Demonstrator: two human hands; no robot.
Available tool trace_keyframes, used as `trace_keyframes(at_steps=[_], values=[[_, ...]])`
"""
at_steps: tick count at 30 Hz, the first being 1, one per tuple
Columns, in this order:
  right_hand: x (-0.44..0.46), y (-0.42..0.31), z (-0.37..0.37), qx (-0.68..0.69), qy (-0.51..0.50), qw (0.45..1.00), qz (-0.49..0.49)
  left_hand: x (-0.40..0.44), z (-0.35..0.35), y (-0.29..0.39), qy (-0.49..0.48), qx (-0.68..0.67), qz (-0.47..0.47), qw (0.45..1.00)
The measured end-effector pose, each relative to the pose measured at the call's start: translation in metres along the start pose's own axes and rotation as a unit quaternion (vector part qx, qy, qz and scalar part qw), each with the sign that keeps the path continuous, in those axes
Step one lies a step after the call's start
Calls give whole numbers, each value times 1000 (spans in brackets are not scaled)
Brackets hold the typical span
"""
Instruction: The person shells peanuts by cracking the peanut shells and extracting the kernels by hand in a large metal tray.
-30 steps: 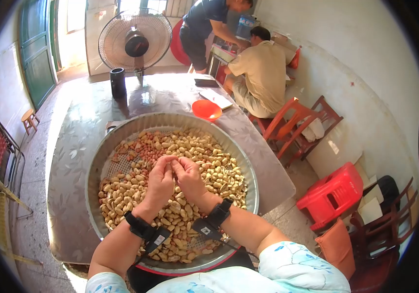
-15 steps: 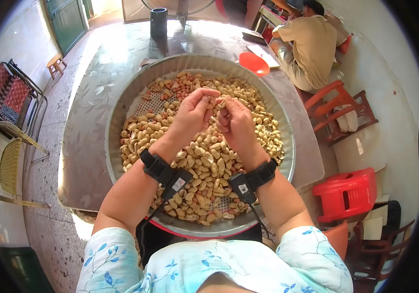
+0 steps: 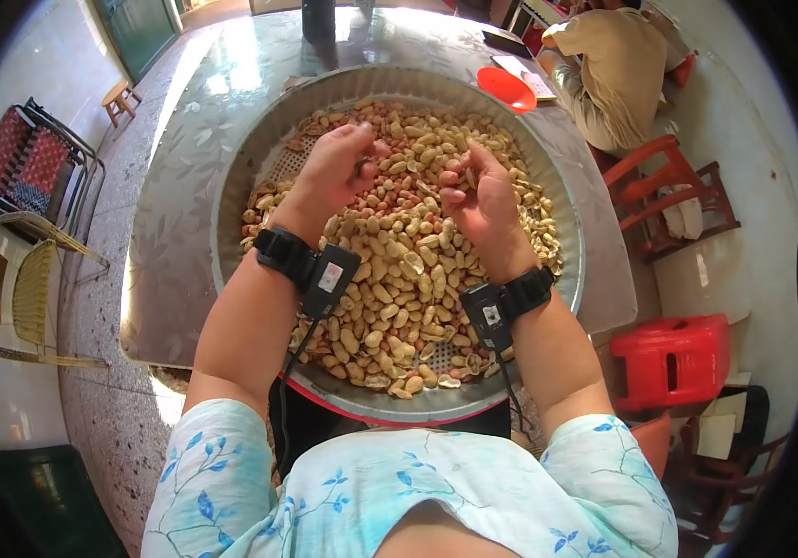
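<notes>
A wide round metal pan (image 3: 231,200) with a perforated bottom holds a heap of unshelled peanuts (image 3: 385,316). Reddish shelled kernels (image 3: 405,192) lie among them toward the far side. Over the far left of the heap, my left hand (image 3: 336,169) is closed, its fingers curled inward; whatever they hold is hidden. My right hand (image 3: 485,200) hovers over the right part of the heap, fingers bent in toward the thumb, and I cannot make out what is between them. A gap separates the two hands. Both wrists wear black straps with small boxes and cables.
The pan rests on a grey patterned table (image 3: 171,279). Beyond it stand a dark cup (image 3: 318,20), a red bowl (image 3: 507,89) and papers. Another person (image 3: 613,74) sits at the far right. Wooden chairs (image 3: 673,200) and a red plastic stool (image 3: 668,363) are on the right.
My hands were together over the pan, fingertips meeting; now they are apart, the left moved left and the right moved right. The whole view has tilted down slightly.
</notes>
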State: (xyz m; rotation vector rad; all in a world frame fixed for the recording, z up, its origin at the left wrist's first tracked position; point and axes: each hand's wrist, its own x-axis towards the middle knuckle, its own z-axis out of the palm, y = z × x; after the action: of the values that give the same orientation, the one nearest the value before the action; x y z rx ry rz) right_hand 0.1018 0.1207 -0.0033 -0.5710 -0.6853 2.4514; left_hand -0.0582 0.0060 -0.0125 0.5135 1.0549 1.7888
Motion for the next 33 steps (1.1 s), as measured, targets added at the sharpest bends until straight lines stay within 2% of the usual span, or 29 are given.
trace_keyframes(at_steps=[1, 2, 3, 4, 6, 7, 9, 10, 11, 12, 13, 14, 16, 17, 18, 20, 21, 22, 23, 24, 26, 28, 29, 31, 32, 33], values=[[0, 0, -1, 0, 0, 1000, -3, 3, -3, -7, -3, 1, 1, 1000], [1, 1, 0, -27, 15, 999, -8, 6, -4, -14, 4, 242, 75, 967], [1, 2, 1, -56, 31, 998, -15, 7, -2, -17, 11, 467, 148, 872], [1, 5, 3, -84, 42, 995, -40, 5, 2, -18, 2, 464, 157, 872], [-2, 5, 7, -145, 62, 987, -35, 1, 9, -22, 22, 668, 144, 730], [0, -1, 4, -148, 68, 985, -50, 4, 14, -23, 11, 663, 155, 732], [3, 3, -6, -304, 26, 948, -87, -1, 13, -24, 26, 700, 143, 699], [7, 7, -12, -300, 26, 950, -80, -4, 11, -25, 27, 702, 136, 698], [12, 7, -17, -516, 8, 838, -176, -2, 10, -23, 17, 694, 121, 709], [12, 8, -15, -696, -12, 668, -263, -2, 10, -20, 7, 686, 106, 720], [8, 9, -13, -767, 19, 603, -217, -4, 10, -14, -14, 671, 81, 737], [7, 12, -10, -765, 15, 606, -216, -4, 7, -8, -11, 674, 78, 735], [4, 14, -5, -850, 19, 489, -197, -2, 1, 1, 2, 646, 40, 762], [7, 16, -10, -860, 13, 445, -250, -2, -2, 2, 56, 641, 92, 760], [7, 15, -10, -858, 10, 447, -252, 3, -8, -3, 58, 643, 91, 758], [7, 13, -9, -789, 7, 582, -197, 15, -19, -17, 109, 683, 148, 707], [4, 10, -5, -737, 2, 657, -158, 8, -12, -16, 107, 723, 120, 672], [7, 11, -8, -738, 6, 654, -163, 6, -14, -18, 104, 722, 126, 673], [13, 13, -15, -625, -26, 767, -142, 10, -18, -20, 110, 726, 127, 667], [15, 7, -17, -498, -57, 856, -125, 16, -17, -21, 112, 727, 135, 664], [-2, -1, 3, -267, -14, 963, -27, 15, -15, -21, 98, 738, 115, 658], [1, -5, -3, -176, -86, 981, 5, 16, -16, -21, 94, 720, 122, 677], [0, -4, -3, -183, -85, 979, -9, 16, -13, -18, 87, 716, 136, 679], [-1, 1, 1, -126, -93, 988, 0, 8, -7, -5, 61, 551, 133, 822], [-3, 1, 3, -127, -96, 987, -5, 3, 0, 2, 60, 551, 139, 821], [-6, 2, 9, -182, -80, 980, -19, -5, 13, 9, 11, 463, 103, 881]])
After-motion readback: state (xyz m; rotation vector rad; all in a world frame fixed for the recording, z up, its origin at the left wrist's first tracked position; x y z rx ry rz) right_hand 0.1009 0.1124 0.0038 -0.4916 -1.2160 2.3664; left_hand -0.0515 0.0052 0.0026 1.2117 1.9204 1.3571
